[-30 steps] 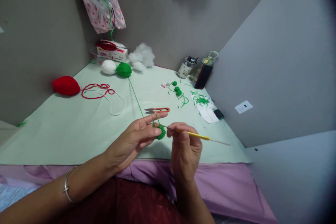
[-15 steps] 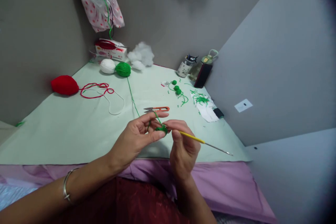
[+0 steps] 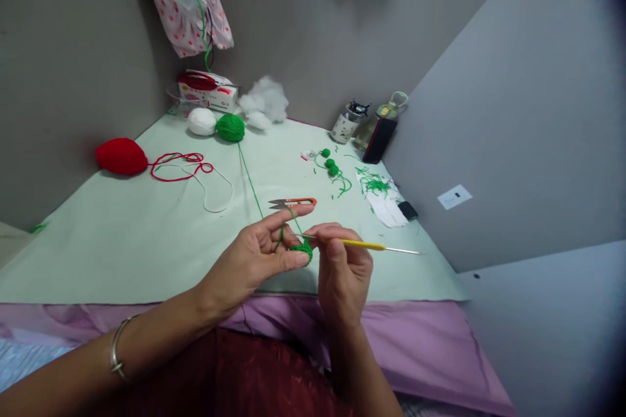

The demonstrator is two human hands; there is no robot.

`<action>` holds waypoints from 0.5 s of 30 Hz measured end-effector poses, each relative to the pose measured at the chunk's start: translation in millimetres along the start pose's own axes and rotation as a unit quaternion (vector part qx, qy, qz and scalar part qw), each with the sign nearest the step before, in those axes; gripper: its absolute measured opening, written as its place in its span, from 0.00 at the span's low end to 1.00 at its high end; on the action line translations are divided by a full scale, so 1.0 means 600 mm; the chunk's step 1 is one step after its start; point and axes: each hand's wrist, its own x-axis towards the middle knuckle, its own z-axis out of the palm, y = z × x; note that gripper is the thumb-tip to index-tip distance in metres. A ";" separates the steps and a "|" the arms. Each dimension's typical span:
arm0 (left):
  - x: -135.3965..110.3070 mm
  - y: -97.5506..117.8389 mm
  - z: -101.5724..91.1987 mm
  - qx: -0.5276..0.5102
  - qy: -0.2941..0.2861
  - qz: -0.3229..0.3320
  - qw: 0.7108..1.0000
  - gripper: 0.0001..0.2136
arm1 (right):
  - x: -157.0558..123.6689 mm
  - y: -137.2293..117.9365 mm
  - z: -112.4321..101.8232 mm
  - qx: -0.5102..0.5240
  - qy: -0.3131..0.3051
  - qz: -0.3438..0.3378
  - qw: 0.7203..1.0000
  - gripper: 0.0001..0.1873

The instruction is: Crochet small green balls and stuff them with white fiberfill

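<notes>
My left hand [image 3: 259,254] pinches a small green crocheted piece [image 3: 305,251] between thumb and fingers. Green yarn [image 3: 250,182] runs from the green ball [image 3: 229,128] to this hand and passes over its raised index finger. Closed around the yellow grip of a crochet hook [image 3: 364,244] is my right hand [image 3: 345,267]. The hook's thin metal tip meets the yarn at the top of the green piece, and its other end points right, nearly level. Just beyond my left fingertips lie orange thread snips [image 3: 300,202].
On the pale green table cover [image 3: 147,247] lie a red yarn ball [image 3: 121,156], a white yarn ball [image 3: 201,122] and white stuffing [image 3: 264,103]. Small green balls [image 3: 331,167], yarn scraps [image 3: 376,184], a pen cup [image 3: 345,125] and a phone [image 3: 380,141] are at the right.
The crochet hook has swung from slanting down to the right to nearly level. The green piece has tilted, showing more of its face under my left thumb.
</notes>
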 end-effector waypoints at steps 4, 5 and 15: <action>0.003 0.005 -0.005 0.046 -0.012 0.000 0.999 0.34 | -0.002 -0.005 -0.001 -0.018 -0.017 -0.014 1.000 0.07; 0.003 0.005 -0.006 0.055 -0.016 0.002 0.998 0.33 | -0.003 -0.006 -0.002 -0.031 -0.013 -0.021 0.999 0.07; 0.001 0.004 -0.009 0.085 0.008 0.059 0.995 0.18 | 0.006 -0.013 0.001 0.062 0.049 0.039 0.996 0.06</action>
